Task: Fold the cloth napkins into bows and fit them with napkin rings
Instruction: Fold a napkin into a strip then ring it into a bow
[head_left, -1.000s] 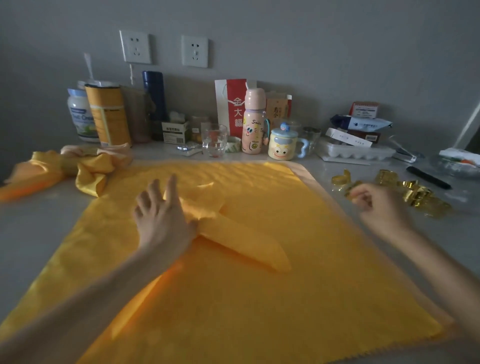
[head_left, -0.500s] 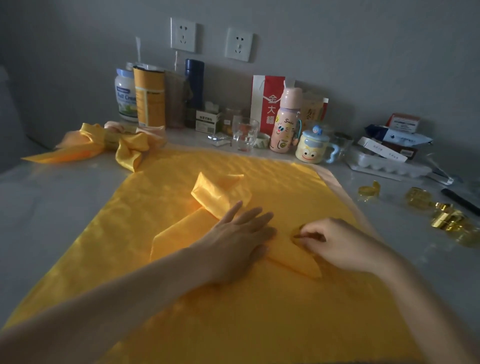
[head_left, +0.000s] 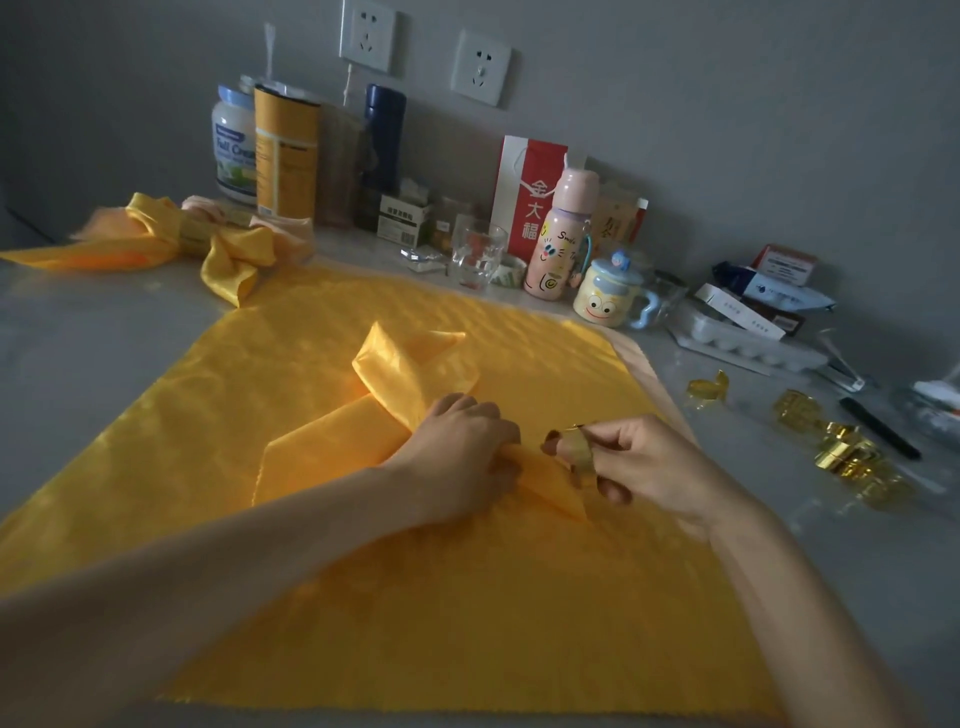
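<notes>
Napkin (head_left: 400, 379): folded, lying on spread cloth (head_left: 467, 597).
Left hand (head_left: 460, 441): bunches napkin's tail.
Right hand (head_left: 644, 457): pinches ring (head_left: 577, 453) beside tail.
Advice: hold tail gathered narrow; slide ring squarely to centre.

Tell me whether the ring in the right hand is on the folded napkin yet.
Apparently not yet. The right hand pinches the ring beside the folded napkin, whose tail the left hand grips.

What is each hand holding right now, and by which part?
Left hand grips the folded napkin near its middle, where the tail starts. Right hand pinches a gold napkin ring by its band, beside the tail's tip.
</notes>
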